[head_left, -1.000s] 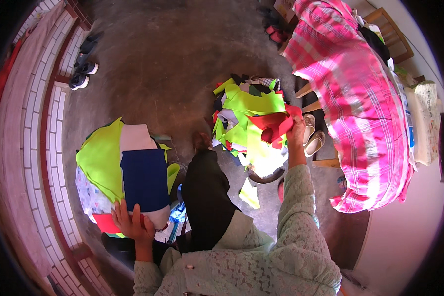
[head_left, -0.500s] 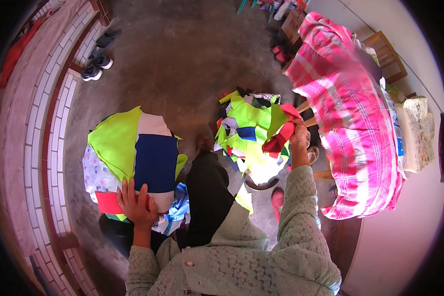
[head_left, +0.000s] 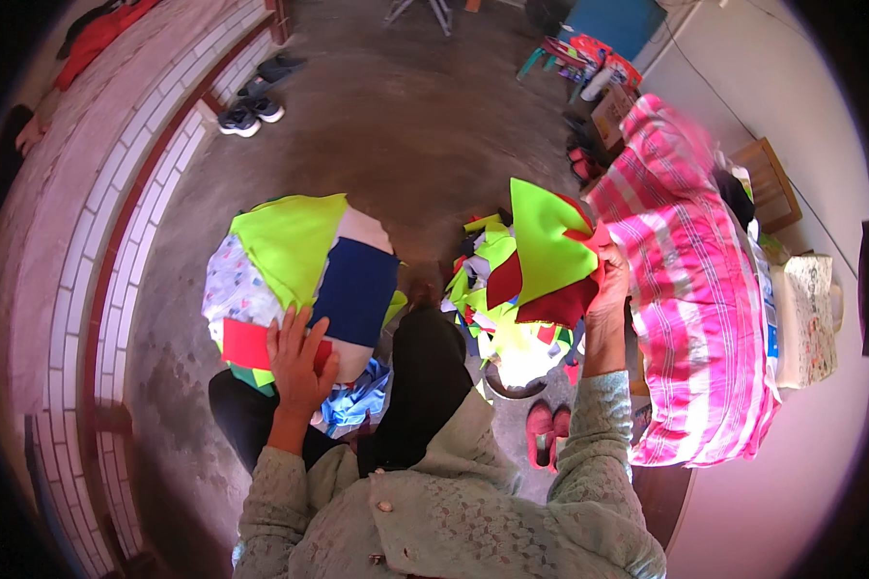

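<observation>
My left hand (head_left: pixel 299 372) lies with fingers spread on a rounded patchwork of fabric at the left. A red patch (head_left: pixel 248 344) and a navy blue patch (head_left: pixel 357 291) border its fingers. Farther up, a yellow-green cloth piece (head_left: pixel 285 236) and a white printed cloth (head_left: pixel 238 288) cover the same mound. Closed around several fabric scraps, my right hand (head_left: pixel 608 299) is raised over a scrap pile (head_left: pixel 478 261). Its bunch includes a yellow-green scrap (head_left: pixel 548 236) and a dark red scrap (head_left: pixel 562 305). The hand hides part of the bunch.
A pink plaid cloth (head_left: pixel 686 318) covers a long surface at the right. Pink shoes (head_left: pixel 547 434) stand on the floor near my right forearm. Dark sneakers (head_left: pixel 251 114) are beside the white brick ledge (head_left: pixel 164 183) at the far left. Crumpled blue material (head_left: pixel 357 400) lies below the patchwork.
My right hand has lifted the scraps up from the pile, and they spread out more, showing a large yellow-green piece. My left hand stays on the patchwork. The whole view has shifted.
</observation>
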The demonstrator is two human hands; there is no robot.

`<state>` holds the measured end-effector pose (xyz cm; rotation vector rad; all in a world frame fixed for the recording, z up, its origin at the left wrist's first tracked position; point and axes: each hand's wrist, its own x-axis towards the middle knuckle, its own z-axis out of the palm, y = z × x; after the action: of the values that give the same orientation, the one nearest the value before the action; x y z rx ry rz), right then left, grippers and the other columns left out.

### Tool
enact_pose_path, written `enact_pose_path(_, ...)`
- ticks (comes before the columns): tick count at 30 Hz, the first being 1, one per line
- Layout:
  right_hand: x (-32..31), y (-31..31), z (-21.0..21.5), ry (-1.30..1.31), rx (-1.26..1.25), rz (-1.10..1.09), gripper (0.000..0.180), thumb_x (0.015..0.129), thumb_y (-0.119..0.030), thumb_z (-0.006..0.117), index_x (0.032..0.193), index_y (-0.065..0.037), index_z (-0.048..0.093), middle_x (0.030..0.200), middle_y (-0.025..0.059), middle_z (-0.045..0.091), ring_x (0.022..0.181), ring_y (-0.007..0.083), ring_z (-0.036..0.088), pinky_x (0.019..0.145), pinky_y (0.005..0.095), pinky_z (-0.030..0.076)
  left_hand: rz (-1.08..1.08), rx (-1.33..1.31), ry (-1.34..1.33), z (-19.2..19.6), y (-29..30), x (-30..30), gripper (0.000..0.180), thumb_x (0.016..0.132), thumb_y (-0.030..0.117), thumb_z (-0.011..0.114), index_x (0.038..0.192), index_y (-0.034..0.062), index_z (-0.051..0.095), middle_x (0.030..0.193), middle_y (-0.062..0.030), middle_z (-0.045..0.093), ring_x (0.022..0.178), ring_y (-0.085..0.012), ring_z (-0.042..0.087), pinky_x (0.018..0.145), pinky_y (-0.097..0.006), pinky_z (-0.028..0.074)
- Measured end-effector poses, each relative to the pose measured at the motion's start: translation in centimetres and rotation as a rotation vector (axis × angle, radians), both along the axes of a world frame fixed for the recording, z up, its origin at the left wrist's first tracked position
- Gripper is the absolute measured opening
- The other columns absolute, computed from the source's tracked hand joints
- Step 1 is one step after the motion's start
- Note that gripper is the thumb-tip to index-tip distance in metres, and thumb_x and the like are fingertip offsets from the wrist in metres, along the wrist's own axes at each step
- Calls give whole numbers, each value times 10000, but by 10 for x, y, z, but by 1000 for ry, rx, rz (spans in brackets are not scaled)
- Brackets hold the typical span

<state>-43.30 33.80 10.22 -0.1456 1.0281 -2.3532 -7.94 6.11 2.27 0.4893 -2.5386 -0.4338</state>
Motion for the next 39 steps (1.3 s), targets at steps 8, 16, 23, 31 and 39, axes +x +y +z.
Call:
enact_pose_path(8, 91, -39, -14, 78, 87, 419, 95, 643, -72, 508, 698, -38, 438, 646, 51, 482, 586, 140, 474, 538, 236, 384, -106, 216, 324, 44, 24, -16, 682, 732, 411, 699, 1256, 36, 477, 1295, -170, 471, 1244, -364, 399, 1024, -496, 263)
enact_pose_path(16, 147, -44, -52, -76, 73, 520, 91, 701, -54, 496, 780, -10, 510, 730, 81, 571, 637, 168, 539, 606, 262, 460, -183, 714, 48, 25, 73, -23, 320, 723, 124, 728, 999, 15, 609, 1065, -134, 614, 948, -251, 584, 851, -337, 439)
enact_pose_path(23, 153, -19, -90, 64, 401, 588, 220, 697, -2, 470, 895, -4, 564, 836, 55, 602, 738, 128, 573, 686, 219, 465, -435, 1251, 188, 10, 86, -6, 140, 770, 75, 617, 866, -18, 576, 998, -67, 619, 850, -118, 570, 755, -252, 447)
enact_pose_path(31, 172, -26, -78, 229, 672, 695, 333, 775, -36, 475, 1084, -1, 590, 916, 6, 612, 771, 84, 551, 699, 210, 441, -311, 1730, 305, 8, 74, 11, 110, 832, 103, 552, 896, 14, 567, 826, 22, 549, 773, -39, 489, 712, -204, 400)
enact_pose_path(39, 183, -31, -83, 579, 856, 537, 237, 792, -76, 467, 961, 6, 612, 761, -9, 583, 688, 91, 524, 632, 236, 426, -154, 1745, 654, 57, 36, 31, 138, 858, 71, 505, 974, 11, 550, 876, -16, 601, 818, -70, 571, 748, -224, 446)
